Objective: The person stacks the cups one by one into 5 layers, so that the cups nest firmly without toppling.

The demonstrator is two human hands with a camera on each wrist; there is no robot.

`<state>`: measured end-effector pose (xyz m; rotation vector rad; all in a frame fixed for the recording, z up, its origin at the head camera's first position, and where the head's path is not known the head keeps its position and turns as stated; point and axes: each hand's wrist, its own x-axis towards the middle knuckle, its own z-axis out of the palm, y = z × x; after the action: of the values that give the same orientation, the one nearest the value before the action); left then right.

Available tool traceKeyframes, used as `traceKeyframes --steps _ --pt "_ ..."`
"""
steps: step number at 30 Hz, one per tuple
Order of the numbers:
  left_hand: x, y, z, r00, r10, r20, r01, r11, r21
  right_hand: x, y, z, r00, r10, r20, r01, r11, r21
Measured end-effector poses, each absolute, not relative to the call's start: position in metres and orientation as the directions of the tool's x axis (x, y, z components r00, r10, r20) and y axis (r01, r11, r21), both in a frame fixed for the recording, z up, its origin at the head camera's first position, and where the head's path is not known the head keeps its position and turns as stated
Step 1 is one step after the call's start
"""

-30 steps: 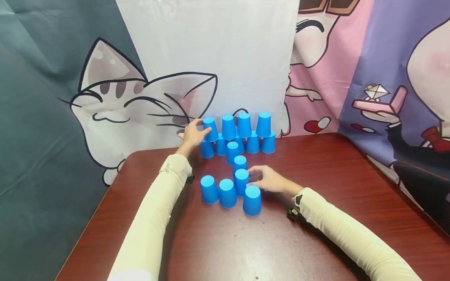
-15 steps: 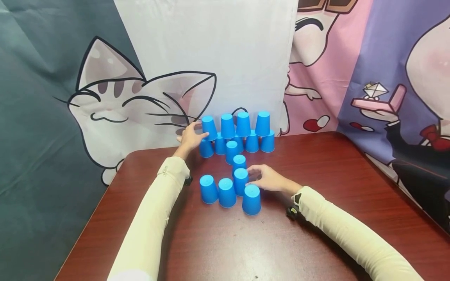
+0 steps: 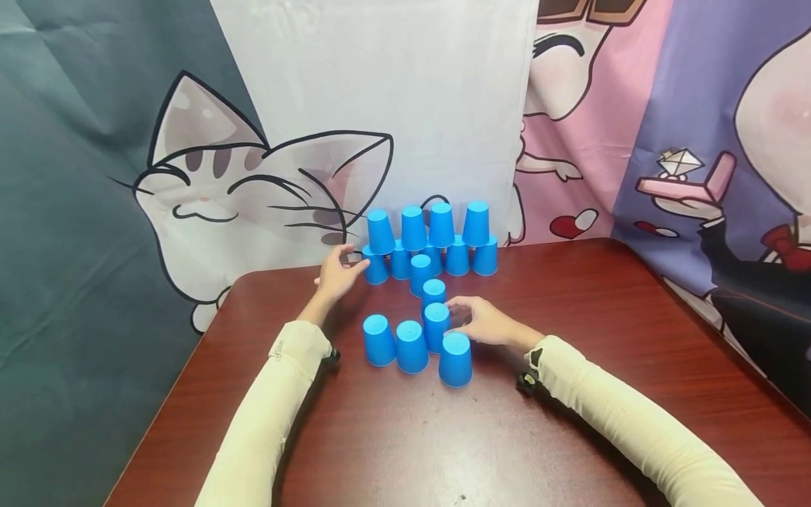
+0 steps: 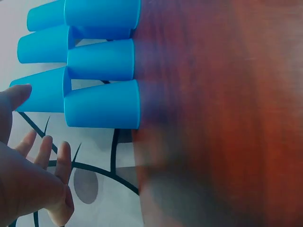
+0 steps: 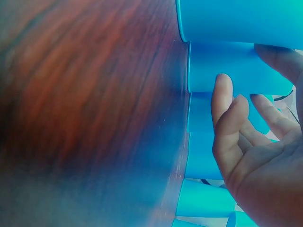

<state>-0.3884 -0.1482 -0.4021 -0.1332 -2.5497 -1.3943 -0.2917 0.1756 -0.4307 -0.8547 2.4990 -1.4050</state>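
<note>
Mind the upside-down, tapered blue plastic cup (image 3: 380, 234) at the left end of the upper row (image 3: 441, 227) set on the five matching blue cups (image 3: 457, 259) at the back of the shiny red-brown wooden desk (image 3: 374, 436). Be careful with the left hand (image 3: 337, 274) just beside that end, with fingers spread and pinching nothing. Hard to tell if brushing a cup with the thumb. Draw it straight out to the left, low and slow, so as not to bump the row. Look also at the right hand (image 3: 488, 324), at the right side of a loose blue cup (image 3: 437, 329), with thumb and first finger apart and other fingers bent. Cannot tell if touching or pinching it. To lift well, hold both sides softly, without squashing, and go straight up, clear of the front blue cup (image 3: 456, 360). Carry high over the other loose cups (image 3: 412, 348), come down from above, and rest it across two flat tops. Let go only after a steady landing. Probably very light, so easy to knock over.
</note>
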Motion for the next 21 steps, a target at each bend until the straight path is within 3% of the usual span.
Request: traceKeyframes --steps 6,11,21 --pt "-0.368 -0.152 -0.409 -0.982 0.022 0.186 0.165 0.571 0.804 -0.294 0.177 -0.434 -0.823 -0.550 0.145 -0.407 0.390 -0.826" --pt "-0.353 -0.156 -0.410 -0.973 0.191 0.129 0.214 0.538 0.816 -0.293 0.177 -0.431 -0.831 -0.541 0.128 -0.391 0.404 -0.827" --pt "-0.331 -0.165 -0.413 -0.837 0.546 0.033 0.323 0.444 0.836 -0.292 0.175 -0.429 -0.843 -0.527 0.109 -0.361 0.403 -0.841"
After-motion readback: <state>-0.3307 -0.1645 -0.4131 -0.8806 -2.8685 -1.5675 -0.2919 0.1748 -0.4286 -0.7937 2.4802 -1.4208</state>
